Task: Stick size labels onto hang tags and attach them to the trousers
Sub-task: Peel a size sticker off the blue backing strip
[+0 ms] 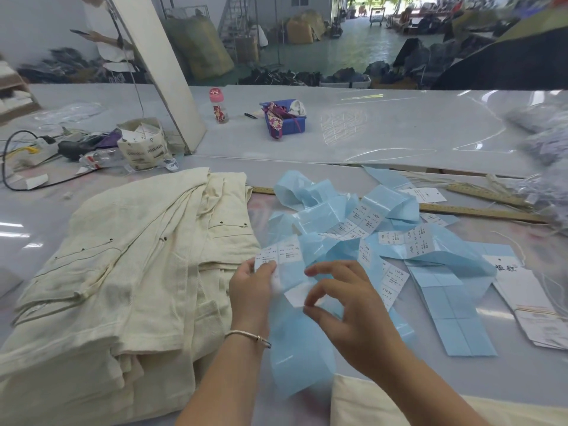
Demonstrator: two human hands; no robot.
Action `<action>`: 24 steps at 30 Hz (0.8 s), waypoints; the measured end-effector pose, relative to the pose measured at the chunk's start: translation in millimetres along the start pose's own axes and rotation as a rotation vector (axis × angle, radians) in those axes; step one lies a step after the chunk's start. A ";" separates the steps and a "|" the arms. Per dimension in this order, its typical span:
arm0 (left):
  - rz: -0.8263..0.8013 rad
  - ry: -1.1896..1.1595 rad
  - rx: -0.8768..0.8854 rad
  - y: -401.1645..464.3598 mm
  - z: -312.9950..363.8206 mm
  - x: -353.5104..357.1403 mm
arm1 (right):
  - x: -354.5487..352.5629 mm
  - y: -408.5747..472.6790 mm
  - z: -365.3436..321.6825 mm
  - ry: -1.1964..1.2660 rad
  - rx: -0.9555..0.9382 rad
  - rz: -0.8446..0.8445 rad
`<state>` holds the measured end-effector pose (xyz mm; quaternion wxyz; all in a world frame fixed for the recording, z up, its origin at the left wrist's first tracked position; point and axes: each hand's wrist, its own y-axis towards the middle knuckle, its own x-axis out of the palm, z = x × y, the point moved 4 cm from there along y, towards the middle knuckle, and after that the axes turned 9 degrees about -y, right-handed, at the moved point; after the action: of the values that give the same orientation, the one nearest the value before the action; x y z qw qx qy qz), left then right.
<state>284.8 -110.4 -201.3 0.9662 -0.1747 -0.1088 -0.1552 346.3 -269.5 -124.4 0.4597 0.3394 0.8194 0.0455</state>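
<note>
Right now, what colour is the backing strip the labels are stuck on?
Light blue: the backing strip shows best in the head view, held in the left hand.

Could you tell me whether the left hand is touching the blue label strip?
Touching. The head view shows the left hand pinching the top edge of the blue label strip, thumb pressed on a white label.

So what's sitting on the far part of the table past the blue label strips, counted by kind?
Pink-capped bottle: 1
Blue plastic basket: 1
Printed paper cup-like tub: 1
Black clip or pen: 1
Wooden rulers: 2
Total: 6
</note>
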 end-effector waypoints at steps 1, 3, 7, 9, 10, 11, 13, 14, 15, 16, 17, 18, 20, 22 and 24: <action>0.071 0.058 0.066 6.7 7.2 -1.6 | -4.9 -5.5 0.9 0.130 0.047 -0.025; 0.175 0.214 0.215 16.8 29.2 -2.2 | -14.7 -14.6 10.1 0.355 0.179 -0.019; 0.054 0.756 0.355 14.0 53.2 10.7 | -27.6 -29.0 40.0 0.540 0.477 0.049; 0.024 1.005 0.557 -11.6 55.0 19.8 | -33.6 -37.1 51.3 0.563 0.559 0.059; -0.046 1.028 0.644 -28.0 52.1 27.7 | -37.6 -40.9 56.0 0.557 0.581 0.058; -0.165 0.998 0.680 -43.8 45.5 37.0 | -42.5 -44.9 60.1 0.544 0.597 0.059; -0.466 0.873 0.577 -76.8 24.3 58.4 | -56.5 -54.2 66.2 0.523 0.612 0.072; -0.599 0.816 0.475 -93.3 11.8 68.3 | -64.8 -59.5 68.8 0.523 0.612 0.080; -0.700 0.792 0.411 -108.8 1.2 77.0 | -73.0 -65.2 71.9 0.526 0.611 0.087; -0.765 0.802 0.404 -121.7 -8.0 84.7 | -81.1 -71.7 75.6 0.529 0.615 0.095; -0.801 0.818 0.423 -134.8 -16.9 93.4 | -91.6 -80.7 81.1 0.523 0.625 0.107; -0.815 0.821 0.446 -142.6 -22.7 98.1 | -97.5 -86.8 85.9 0.517 0.639 0.112; -0.845 0.792 0.467 -159.7 -33.5 111.5 | -113.3 -101.5 98.6 0.487 0.675 0.121; -0.875 0.754 0.473 -177.8 -43.2 128.1 | -130.7 -116.3 111.4 0.457 0.693 0.121; -0.883 0.742 0.466 -194.8 -55.0 145.5 | -146.8 -131.5 126.4 0.407 0.717 0.124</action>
<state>362.7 -342.4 -154.0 0.7970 0.1677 0.1415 -0.5626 428.8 -488.0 -141.5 0.1376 0.5107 0.8355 -0.1488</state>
